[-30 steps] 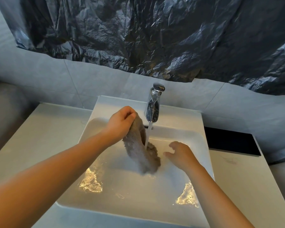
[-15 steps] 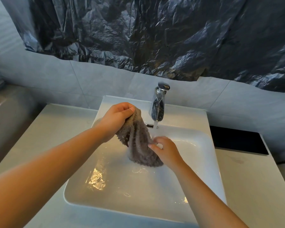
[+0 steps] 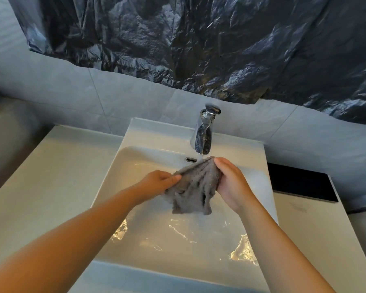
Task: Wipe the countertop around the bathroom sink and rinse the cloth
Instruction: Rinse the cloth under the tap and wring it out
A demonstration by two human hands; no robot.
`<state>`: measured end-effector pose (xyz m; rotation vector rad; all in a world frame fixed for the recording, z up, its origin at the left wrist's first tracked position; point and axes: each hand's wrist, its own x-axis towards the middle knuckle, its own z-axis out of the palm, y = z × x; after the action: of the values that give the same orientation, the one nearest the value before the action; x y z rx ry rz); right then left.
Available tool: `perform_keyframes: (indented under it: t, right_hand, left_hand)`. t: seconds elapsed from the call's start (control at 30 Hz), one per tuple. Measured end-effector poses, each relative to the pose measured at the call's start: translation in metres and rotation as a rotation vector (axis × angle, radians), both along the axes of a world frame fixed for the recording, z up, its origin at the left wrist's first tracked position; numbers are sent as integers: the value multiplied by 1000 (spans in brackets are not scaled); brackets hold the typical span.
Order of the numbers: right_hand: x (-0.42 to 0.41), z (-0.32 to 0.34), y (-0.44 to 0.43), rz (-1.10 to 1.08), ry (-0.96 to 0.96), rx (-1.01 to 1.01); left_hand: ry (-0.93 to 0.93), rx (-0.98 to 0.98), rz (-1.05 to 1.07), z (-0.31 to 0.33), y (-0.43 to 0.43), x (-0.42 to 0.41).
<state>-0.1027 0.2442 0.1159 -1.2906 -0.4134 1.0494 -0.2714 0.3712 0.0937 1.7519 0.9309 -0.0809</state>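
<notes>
A wet grey cloth [image 3: 193, 188] hangs spread between both hands over the white sink basin [image 3: 135, 208], just under the chrome faucet [image 3: 203, 132]. A thin stream of water falls from the spout onto the cloth's top edge. My left hand [image 3: 159, 182] pinches the cloth's left edge. My right hand [image 3: 230, 182] grips its right side, fingers near the spout. The pale countertop [image 3: 51, 176] lies on both sides of the basin.
A flat black rectangular object [image 3: 300, 182] lies on the counter at the right, against the wall. Crumpled dark plastic sheeting [image 3: 199, 43] covers the wall above the grey tiles. Puddles glint in the basin's front part.
My left hand has come down from high beside the faucet to the cloth's left edge. My right hand has risen and taken the right side, and the cloth is now spread between them.
</notes>
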Motion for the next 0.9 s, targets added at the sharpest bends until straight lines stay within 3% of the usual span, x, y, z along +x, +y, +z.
perform_keyframes:
  t: [0.1, 0.17, 0.23, 0.33, 0.47, 0.6, 0.77, 0.83, 0.9]
  right_hand:
    - [1, 5, -9, -28, 8, 48]
    - [-7, 2, -14, -77, -53, 25]
    - [-21, -1, -15, -144, -211, -5]
    - [-43, -5, -5, -291, -468, -39]
    - [-57, -23, 15, -361, -666, -110]
    - [-43, -41, 25, -344, -623, -205]
    - [-15, -62, 23, -123, -471, -563]
    - [-16, -68, 10, -71, -307, -553]
    - [-26, -77, -8, -30, -15, -402]
  left_hand:
    - [-273, -644, 321, -4, -8, 8]
    - [-366, -765, 378, -5, -15, 20]
    - [-365, -731, 420, -3, -24, 35]
    - [-312, -523, 475, 2, -40, 54]
    - [-293, -396, 487, -2, -55, 68]
    - [-303, -392, 455, -2, -55, 67]
    - [-274, -555, 499, 7, -46, 53]
    - [-350, -661, 574, 11, -40, 52]
    - [-401, -688, 581, 10, -31, 56]
